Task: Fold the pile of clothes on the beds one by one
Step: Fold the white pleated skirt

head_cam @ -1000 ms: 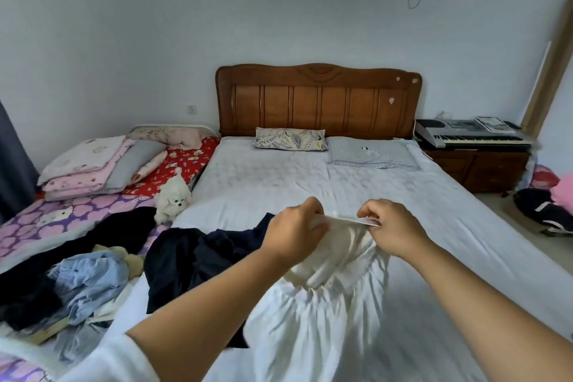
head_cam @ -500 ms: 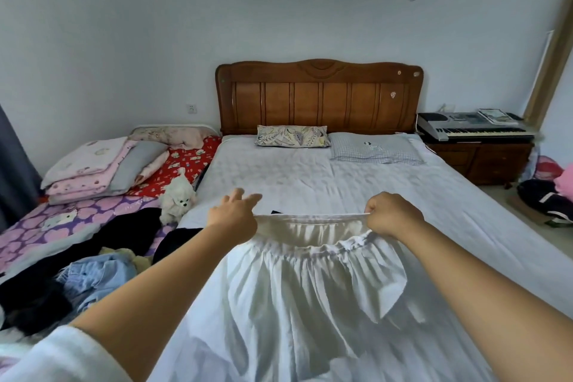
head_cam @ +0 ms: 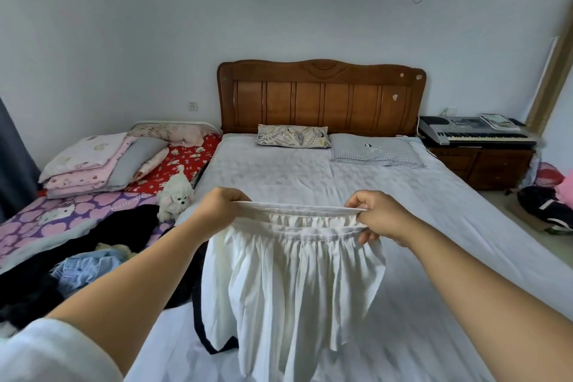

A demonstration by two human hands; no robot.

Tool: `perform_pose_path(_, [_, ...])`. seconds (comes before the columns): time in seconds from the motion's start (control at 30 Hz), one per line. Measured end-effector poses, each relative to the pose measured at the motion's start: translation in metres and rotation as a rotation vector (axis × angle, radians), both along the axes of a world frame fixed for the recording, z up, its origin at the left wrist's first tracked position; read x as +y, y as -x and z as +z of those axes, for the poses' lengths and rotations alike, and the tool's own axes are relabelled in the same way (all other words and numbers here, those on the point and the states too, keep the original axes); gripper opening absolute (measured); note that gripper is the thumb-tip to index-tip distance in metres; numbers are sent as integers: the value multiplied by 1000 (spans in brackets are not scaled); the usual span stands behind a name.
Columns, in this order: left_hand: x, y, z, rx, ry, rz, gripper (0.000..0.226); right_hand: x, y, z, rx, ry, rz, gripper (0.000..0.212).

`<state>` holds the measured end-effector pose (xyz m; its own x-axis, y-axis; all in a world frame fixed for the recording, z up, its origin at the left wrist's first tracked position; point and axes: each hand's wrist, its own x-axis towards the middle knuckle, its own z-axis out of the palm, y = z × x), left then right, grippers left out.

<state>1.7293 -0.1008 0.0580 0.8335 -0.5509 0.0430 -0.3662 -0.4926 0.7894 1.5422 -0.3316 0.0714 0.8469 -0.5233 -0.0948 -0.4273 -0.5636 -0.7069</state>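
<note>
Am seeing white skirt (head_cam: 294, 282) hanging in air above big bed (head_cam: 418, 242), waistband stretching between hands. Left hand (head_cam: 218, 211) gripping one waistband end, right hand (head_cam: 379, 215) pinching other. Clothes pile (head_cam: 77, 260) lying at left. Pillows (head_cam: 293, 136) resting by headboard (head_cam: 321, 96).

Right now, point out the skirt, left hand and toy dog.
skirt (head_cam: 294, 282), head view, pleated front panel
left hand (head_cam: 218, 211), head view, back of the hand
toy dog (head_cam: 175, 194), head view, its chest
</note>
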Motion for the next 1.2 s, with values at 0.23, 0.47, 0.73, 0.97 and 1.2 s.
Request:
perform_pose_path(0.23, [20,11,-3,-204,-133,-384,55,-18,18,0,88,77,243,39])
perform_pose_path(0.47, [13,10,-5,-332,-158,-413,32,-27,14,-7,-9,332,199,46])
perform_pose_path(0.73, [-39,41,-17,109,-124,214,34,2,-6,-11,-98,-190,-205,30])
perform_pose_path(0.97, [-66,84,-20,537,278,8,57,38,-22,-4,-166,-536,36,33])
perform_pose_path(1.2, [-53,77,-23,445,225,-194,36,20,-11,-8,-138,-307,202,10])
